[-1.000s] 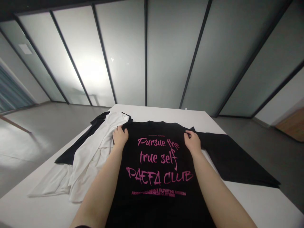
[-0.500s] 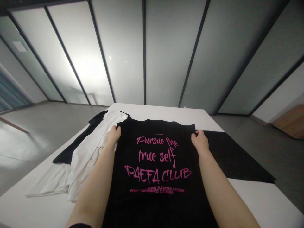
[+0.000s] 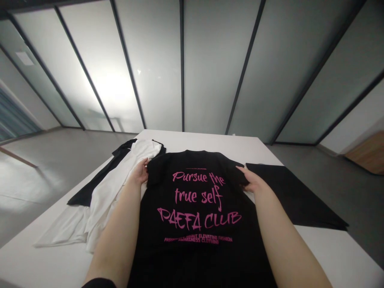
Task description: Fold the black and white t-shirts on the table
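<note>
A black T-shirt (image 3: pixel 195 208) with pink lettering lies flat on the white table (image 3: pixel 324 256), print up and collar away from me. My left hand (image 3: pixel 139 174) rests at the shirt's left shoulder edge with its fingers stretched along the fabric. Across the shirt, my right hand (image 3: pixel 253 182) lies flat at the right shoulder, fingers pointing in at the tucked sleeve. Neither hand grips the cloth.
A white garment (image 3: pixel 105 200) lies crumpled left of the shirt, on top of another black garment (image 3: pixel 90 188). A flat black piece of cloth (image 3: pixel 297 196) lies to the right. Frosted glass panels stand beyond the table's far edge.
Both hands let go of the shirt's shoulders, which they were pinching and holding up; the shoulders now lie down on the table and the fingers have opened.
</note>
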`<action>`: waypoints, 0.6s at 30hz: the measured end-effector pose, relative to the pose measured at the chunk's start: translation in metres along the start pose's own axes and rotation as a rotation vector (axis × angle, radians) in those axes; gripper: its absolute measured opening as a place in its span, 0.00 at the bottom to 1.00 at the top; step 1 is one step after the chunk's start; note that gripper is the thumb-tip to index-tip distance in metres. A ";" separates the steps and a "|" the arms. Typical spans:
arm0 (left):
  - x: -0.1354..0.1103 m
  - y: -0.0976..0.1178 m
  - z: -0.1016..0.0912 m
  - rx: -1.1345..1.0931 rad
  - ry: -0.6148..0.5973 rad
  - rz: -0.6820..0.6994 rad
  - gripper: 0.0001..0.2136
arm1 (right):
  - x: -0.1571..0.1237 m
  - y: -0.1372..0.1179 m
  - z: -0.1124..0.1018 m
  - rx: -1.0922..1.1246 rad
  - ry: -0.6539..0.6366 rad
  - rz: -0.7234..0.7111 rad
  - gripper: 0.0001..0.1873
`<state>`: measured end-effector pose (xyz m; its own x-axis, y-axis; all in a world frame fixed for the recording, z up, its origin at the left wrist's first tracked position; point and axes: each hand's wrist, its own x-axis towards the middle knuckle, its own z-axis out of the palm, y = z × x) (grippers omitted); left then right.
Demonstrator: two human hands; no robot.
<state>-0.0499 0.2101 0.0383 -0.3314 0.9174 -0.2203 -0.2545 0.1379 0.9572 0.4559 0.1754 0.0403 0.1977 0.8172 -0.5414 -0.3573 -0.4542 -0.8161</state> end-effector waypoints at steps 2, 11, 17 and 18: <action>0.004 0.001 0.000 -0.022 0.057 0.011 0.14 | 0.000 -0.001 0.000 0.008 0.028 -0.032 0.05; 0.000 0.012 0.005 0.093 0.121 0.311 0.21 | -0.005 -0.010 -0.003 0.089 0.079 -0.294 0.14; -0.031 0.022 0.038 0.719 -0.515 0.503 0.11 | -0.025 0.008 0.040 -0.603 -0.321 -0.680 0.19; -0.036 0.020 0.047 0.823 -0.619 0.503 0.11 | -0.028 0.012 0.051 -0.757 -0.416 -0.722 0.17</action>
<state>-0.0003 0.1972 0.0742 0.3344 0.9328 0.1342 0.5272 -0.3032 0.7938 0.3998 0.1647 0.0559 -0.2366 0.9662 0.1018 0.3913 0.1907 -0.9003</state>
